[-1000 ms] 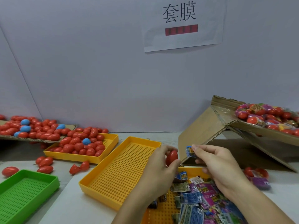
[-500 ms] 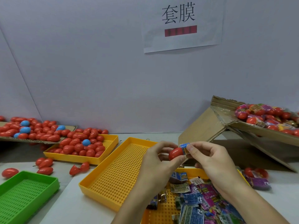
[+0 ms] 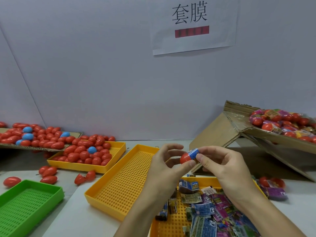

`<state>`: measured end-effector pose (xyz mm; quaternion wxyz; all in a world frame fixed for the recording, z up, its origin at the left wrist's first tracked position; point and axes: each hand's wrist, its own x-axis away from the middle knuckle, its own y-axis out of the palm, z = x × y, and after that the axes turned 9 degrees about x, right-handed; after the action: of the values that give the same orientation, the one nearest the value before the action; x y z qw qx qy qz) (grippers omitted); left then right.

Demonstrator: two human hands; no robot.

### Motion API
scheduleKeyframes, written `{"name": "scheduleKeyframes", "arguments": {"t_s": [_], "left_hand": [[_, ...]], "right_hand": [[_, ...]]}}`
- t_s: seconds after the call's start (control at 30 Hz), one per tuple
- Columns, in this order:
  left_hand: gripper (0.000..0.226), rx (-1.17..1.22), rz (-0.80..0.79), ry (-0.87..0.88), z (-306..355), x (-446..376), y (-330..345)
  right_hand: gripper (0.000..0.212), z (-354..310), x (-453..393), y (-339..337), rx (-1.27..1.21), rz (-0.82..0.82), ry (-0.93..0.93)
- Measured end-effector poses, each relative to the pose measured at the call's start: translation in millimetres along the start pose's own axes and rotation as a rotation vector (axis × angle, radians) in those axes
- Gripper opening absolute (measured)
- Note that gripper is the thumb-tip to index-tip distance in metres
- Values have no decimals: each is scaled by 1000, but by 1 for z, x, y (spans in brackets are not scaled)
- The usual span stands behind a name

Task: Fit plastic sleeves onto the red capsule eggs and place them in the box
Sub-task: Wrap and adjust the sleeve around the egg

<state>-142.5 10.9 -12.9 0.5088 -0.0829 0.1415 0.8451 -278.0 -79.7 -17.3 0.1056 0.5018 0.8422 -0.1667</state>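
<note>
**One egg half-sleeved, many more to go**

One egg (image 3: 185,158) sits at the centre of the frame, held between both hands above the trays. The left hand (image 3: 166,165) pinches its bare red end with thumb and fingertips curled round it; the right hand (image 3: 222,165) pinches the blue sleeve (image 3: 193,152) over the other end. The sleeve covers about half the egg, so by my reading the fitting is mid-way — it needs pushing further on before the egg can go in the box (image 3: 273,134).

That box, tilted at the right edge of the frame, already holds a good heap of sleeved eggs, so a fair share is done. Much is left, though: a full yellow tray (image 3: 118,151) at left centre, and behind it a cardboard sheet (image 3: 75,134) at the far left, both piled with bare red eggs and a few blue ones. Several loose eggs (image 3: 48,171) lie on the table (image 3: 77,219) in front, one of them split open. A second yellow tray (image 3: 119,185) and a green tray (image 3: 29,199) at lower left hold nothing I can see.

Spare sleeves (image 3: 205,207) — blue, purple, green — are heaped in a third tray (image 3: 171,226) at the bottom.

On writing: the sign (image 3: 195,24) at the top reads 套膜, with a blurred red bar beneath. The sleeve print is too small to read.
</note>
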Motion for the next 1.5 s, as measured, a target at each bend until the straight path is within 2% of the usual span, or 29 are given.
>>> {"name": "scheduleKeyframes", "arguments": {"t_s": [0.13, 0.27, 0.37, 0.53, 0.7, 0.9, 1.07, 1.33, 1.5], "left_hand": [[35, -27, 18, 45, 1, -1, -1], [37, -80, -8, 74, 0, -1, 0], [36, -97, -32, 90, -1, 0, 0], [38, -154, -50, 118, -1, 1, 2], [38, -203, -63, 136, -1, 1, 2], [43, -225, -51, 113, -1, 2, 3], [46, -285, -31, 98, -1, 2, 5], [47, -364, -21, 110, 1, 4, 6], [43, -357, -20, 118, 1, 4, 6]], "right_hand": [[21, 0, 1, 0, -15, -9, -19], [40, -2, 2, 1, -53, -12, 0], [46, -4, 2, 3, -37, 28, 5], [40, -5, 3, 3, -6, 74, 14], [46, -7, 3, 2, -10, 50, 32], [33, -3, 2, 3, -37, 73, 81], [44, -5, 3, 3, -38, 54, 85], [43, -7, 5, 4, 58, 35, 25], [27, -5, 4, 5, 155, 71, -26]]}}
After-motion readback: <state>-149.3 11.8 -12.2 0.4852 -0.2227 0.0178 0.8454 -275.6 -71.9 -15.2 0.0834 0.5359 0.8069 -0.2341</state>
